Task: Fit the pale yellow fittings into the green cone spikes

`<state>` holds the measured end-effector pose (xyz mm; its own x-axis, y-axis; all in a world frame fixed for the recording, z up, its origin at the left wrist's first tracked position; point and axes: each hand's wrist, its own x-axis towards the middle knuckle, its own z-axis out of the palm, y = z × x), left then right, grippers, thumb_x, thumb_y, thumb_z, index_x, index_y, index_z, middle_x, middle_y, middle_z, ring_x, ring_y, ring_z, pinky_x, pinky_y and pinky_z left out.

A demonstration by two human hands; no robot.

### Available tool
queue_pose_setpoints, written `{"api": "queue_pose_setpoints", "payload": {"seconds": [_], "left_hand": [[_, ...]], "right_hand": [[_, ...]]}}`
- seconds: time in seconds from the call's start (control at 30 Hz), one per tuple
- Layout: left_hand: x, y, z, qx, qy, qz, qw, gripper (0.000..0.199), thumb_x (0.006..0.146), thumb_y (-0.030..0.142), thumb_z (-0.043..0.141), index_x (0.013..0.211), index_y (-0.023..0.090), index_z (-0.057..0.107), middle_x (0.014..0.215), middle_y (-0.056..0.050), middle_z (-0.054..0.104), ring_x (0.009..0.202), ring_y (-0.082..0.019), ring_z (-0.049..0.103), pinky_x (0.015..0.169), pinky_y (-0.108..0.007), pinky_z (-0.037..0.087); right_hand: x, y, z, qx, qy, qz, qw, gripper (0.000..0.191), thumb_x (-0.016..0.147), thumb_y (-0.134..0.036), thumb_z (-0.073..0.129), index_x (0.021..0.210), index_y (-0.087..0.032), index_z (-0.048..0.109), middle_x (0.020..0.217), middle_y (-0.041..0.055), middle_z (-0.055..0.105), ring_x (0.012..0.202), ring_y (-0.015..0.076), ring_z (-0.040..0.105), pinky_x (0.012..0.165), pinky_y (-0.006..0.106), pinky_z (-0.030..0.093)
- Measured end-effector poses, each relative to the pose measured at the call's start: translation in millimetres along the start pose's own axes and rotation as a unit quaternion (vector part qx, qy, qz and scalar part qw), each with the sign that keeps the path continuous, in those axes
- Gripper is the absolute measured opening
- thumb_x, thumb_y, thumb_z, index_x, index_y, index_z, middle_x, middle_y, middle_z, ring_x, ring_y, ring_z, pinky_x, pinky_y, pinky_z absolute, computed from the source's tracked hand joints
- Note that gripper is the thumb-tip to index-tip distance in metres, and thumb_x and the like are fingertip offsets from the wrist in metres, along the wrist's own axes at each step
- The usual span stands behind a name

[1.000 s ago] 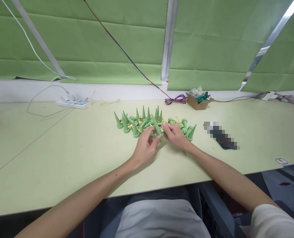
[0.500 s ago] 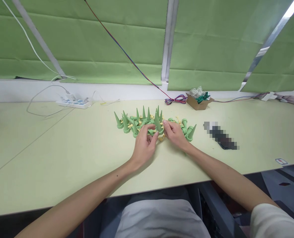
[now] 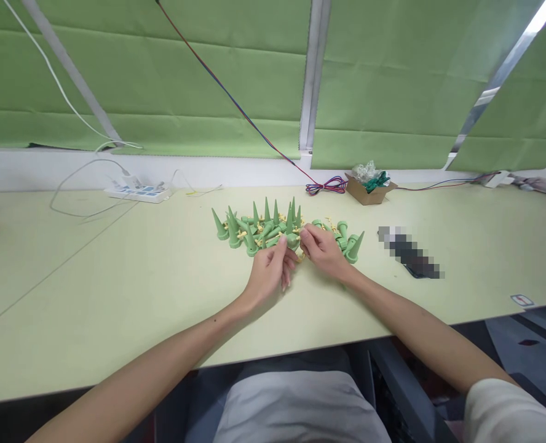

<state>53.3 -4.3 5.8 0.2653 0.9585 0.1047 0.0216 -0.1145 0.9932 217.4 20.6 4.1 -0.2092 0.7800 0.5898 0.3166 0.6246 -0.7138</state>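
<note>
My left hand (image 3: 269, 269) is closed, its thumb and fingers pinching a green cone-shaped plant watering spike (image 3: 292, 240). The spike's round wide end shows between my two hands; its tapered part is mostly hidden by my left fingers. My right hand (image 3: 323, 251) is closed beside it, fingertips pressed on a small yellow valve (image 3: 299, 237) at the spike's side, mostly covered by the fingers. Just behind my hands lies a cluster of similar green spikes (image 3: 233, 232), several upright with points up and others on their sides, with small yellow valves among them.
A dark, pixelated object (image 3: 414, 255) lies on the table (image 3: 116, 295) to the right. At the back are a small cardboard box (image 3: 367, 195) with plastic and green material, a coiled red-blue cable (image 3: 327, 186) and a white power strip (image 3: 139, 192).
The spike between my hands has turned from point-up to tilted, with its round end now showing. My left hand has rolled over and shifted slightly nearer me; my right hand stays nearly in place.
</note>
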Motion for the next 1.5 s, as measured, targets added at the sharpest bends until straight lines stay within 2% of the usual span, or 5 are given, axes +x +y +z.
{"api": "queue_pose_setpoints", "payload": {"seconds": [0.33, 0.57, 1.03, 1.23, 1.5], "left_hand": [[0.6, 1.7, -2.5, -0.073, -0.044, -0.013, 0.996, 0.052, 0.09, 0.064, 0.053, 0.071, 0.015, 0.056, 0.07, -0.003, 0.061, 0.041, -0.01, 0.054, 0.037, -0.024, 0.043], [-0.8, 5.6, -3.3, -0.043, -0.058, 0.005, 0.997, 0.044, 0.091, 0.059, 0.056, 0.078, 0.018, 0.056, 0.049, 0.002, 0.052, 0.042, -0.012, 0.053, 0.041, -0.023, 0.042], [-1.1, 1.7, -2.4, 0.061, 0.004, 0.078, 0.995, 0.033, 0.084, 0.046, 0.071, 0.078, 0.021, 0.05, 0.044, 0.008, 0.045, 0.038, -0.01, 0.044, 0.042, -0.023, 0.034], [-1.0, -2.4, -1.9, 0.083, 0.023, 0.116, 0.989, 0.027, 0.084, 0.04, 0.07, 0.082, 0.02, 0.052, 0.053, 0.007, 0.047, 0.04, -0.008, 0.042, 0.043, -0.023, 0.032], [-2.3, -2.4, -0.8, 0.108, 0.044, 0.115, 0.987, 0.026, 0.085, 0.04, 0.068, 0.097, 0.02, 0.056, 0.079, 0.0, 0.063, 0.045, -0.007, 0.044, 0.046, -0.023, 0.035]], "right_hand": [[-0.5, 0.7, -1.6, 0.009, -0.027, -0.014, 0.999, 0.045, 0.102, -0.053, 0.04, 0.07, -0.022, 0.041, 0.058, -0.0034, 0.046, 0.054, 0.0127, 0.041, 0.056, 0.029, 0.034], [-1.5, 1.9, -2.2, 0.028, -0.036, -0.007, 0.999, 0.045, 0.103, -0.054, 0.038, 0.071, -0.023, 0.04, 0.056, -0.0035, 0.046, 0.053, 0.0134, 0.043, 0.055, 0.029, 0.035], [-0.4, 1.9, 0.4, 0.067, -0.019, 0.051, 0.996, 0.058, 0.101, -0.058, 0.039, 0.055, -0.023, 0.035, 0.044, -0.0039, 0.037, 0.043, 0.0113, 0.035, 0.048, 0.03, 0.029], [0.3, -1.0, 0.1, 0.047, -0.024, 0.063, 0.997, 0.061, 0.098, -0.063, 0.038, 0.052, -0.023, 0.035, 0.042, -0.0031, 0.038, 0.043, 0.0109, 0.035, 0.045, 0.029, 0.028], [-0.3, 2.7, 2.8, 0.05, 0.004, 0.038, 0.998, 0.056, 0.1, -0.058, 0.04, 0.057, -0.023, 0.036, 0.045, -0.0034, 0.038, 0.046, 0.012, 0.037, 0.048, 0.029, 0.03]]}}
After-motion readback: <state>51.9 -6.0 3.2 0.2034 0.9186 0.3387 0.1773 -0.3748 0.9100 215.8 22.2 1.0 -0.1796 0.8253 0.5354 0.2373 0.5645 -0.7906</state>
